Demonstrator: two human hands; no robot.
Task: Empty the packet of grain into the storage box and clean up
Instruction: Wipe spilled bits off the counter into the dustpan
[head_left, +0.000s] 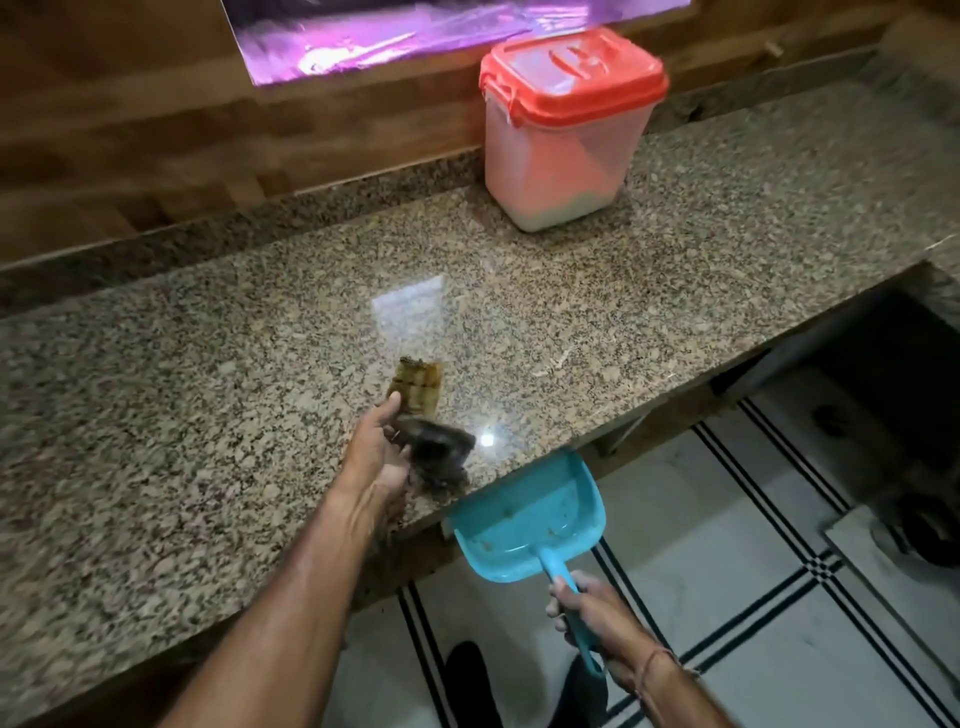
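A translucent storage box (563, 156) with a red lid shut on it stands at the back of the granite counter (208, 415), with pale grain inside. My left hand (382, 447) grips a small hand brush (426, 415) with a tan handle and dark, motion-blurred bristles at the counter's front edge. My right hand (589, 608) holds the handle of a turquoise dustpan (530, 519), whose mouth sits just under the counter edge below the brush. A few specks lie in the pan. No grain packet is in view.
A few pale grain bits (558, 361) lie on the counter right of the brush. A wooden wall and a purple-lit window (415, 31) run behind the counter. White floor tiles with black lines (753, 571) lie below, with dark space under the counter's right end.
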